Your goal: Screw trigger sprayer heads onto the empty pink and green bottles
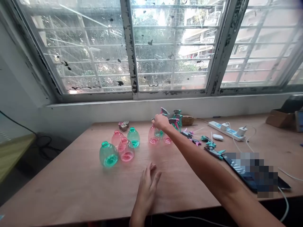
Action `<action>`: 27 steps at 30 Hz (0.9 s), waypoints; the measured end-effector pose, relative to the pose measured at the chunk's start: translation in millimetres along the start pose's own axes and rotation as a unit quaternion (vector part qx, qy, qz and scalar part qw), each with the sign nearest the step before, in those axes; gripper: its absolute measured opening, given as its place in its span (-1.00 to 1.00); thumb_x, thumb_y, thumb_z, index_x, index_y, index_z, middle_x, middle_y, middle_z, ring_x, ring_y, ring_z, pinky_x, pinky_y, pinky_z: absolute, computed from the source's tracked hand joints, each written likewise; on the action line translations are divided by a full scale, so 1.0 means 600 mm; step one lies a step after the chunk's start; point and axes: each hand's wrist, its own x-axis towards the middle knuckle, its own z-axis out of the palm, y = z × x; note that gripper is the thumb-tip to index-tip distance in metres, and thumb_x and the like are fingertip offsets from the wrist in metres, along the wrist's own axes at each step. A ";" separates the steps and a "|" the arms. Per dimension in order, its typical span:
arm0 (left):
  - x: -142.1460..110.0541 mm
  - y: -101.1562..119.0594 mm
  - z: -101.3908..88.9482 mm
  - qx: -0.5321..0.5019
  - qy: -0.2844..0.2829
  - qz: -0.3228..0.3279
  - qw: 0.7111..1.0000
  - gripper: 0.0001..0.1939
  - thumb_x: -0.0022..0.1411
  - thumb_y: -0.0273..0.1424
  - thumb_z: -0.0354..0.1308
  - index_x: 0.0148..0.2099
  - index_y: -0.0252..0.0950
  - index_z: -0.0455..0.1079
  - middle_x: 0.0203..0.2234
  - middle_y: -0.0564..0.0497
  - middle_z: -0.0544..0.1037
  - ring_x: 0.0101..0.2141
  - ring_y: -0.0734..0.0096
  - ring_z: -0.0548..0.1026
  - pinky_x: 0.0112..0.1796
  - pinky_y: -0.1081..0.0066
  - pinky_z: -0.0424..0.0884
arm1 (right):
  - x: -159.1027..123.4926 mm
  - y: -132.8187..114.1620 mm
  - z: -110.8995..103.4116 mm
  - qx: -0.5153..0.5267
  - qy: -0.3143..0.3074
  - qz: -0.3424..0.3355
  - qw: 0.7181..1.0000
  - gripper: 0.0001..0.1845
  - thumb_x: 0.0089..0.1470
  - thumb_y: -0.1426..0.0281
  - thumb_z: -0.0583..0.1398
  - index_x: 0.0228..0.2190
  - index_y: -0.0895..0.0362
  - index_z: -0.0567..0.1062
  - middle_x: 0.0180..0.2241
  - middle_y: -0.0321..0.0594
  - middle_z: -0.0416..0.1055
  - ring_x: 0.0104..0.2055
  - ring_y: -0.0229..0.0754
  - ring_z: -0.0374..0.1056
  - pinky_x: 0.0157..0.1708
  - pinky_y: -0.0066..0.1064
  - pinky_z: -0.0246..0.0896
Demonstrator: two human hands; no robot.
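Observation:
My right hand (161,122) reaches across to the back of the table, its fingers closed around the top of a pink see-through spray bottle (153,136). The bottle's neck is hidden by the hand. Right beside it stand a green bottle (159,133) and another pink bottle (168,139), partly behind my forearm, with pink and green trigger heads (176,121) rising there. My left hand (147,186) rests near the front of the table, fingers loosely bent and apart, holding nothing. To its left are open-necked bottles without heads, green (109,155) and pink (126,150).
Loose trigger heads (209,143) lie right of my forearm. Beyond are a white power strip (227,130) with plugs, a white case (218,137), a dark device (241,173) and a cardboard box (280,118). Small blocks (123,126) and a wicker basket (187,120) stand near the wall.

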 end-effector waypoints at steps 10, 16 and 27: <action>0.038 0.038 -0.033 -0.015 0.167 0.012 0.986 -0.51 0.25 -0.10 0.13 0.07 -0.34 0.36 0.00 -0.32 0.58 -0.04 0.00 0.60 -0.04 0.08 0.50 | -0.053 0.010 -0.021 0.000 0.042 -0.025 0.999 -0.69 0.28 0.28 0.23 0.00 0.14 0.47 0.01 -0.12 0.49 -0.06 -0.03 0.49 -0.07 -0.05 0.45; 0.133 0.121 -0.113 0.115 0.307 0.094 0.940 -0.52 0.15 -0.23 0.25 0.09 -0.28 0.38 0.20 -0.26 0.36 0.27 -0.07 0.23 0.27 0.02 0.06 | -0.151 -0.004 -0.056 0.051 0.128 -0.027 0.990 -0.50 0.37 0.27 0.07 0.24 0.21 0.24 0.16 0.09 0.42 0.18 0.08 0.35 0.01 -0.18 0.36; 0.117 0.076 -0.085 0.200 0.248 0.068 0.945 -0.50 0.13 -0.09 0.22 0.02 -0.29 0.33 -0.05 -0.26 0.51 0.05 -0.17 0.47 0.03 -0.04 0.36 | -0.341 0.160 0.028 0.259 0.103 0.049 0.959 -0.54 0.27 0.15 0.14 0.07 0.14 0.49 0.09 0.02 0.53 0.14 0.16 0.42 0.10 -0.03 0.31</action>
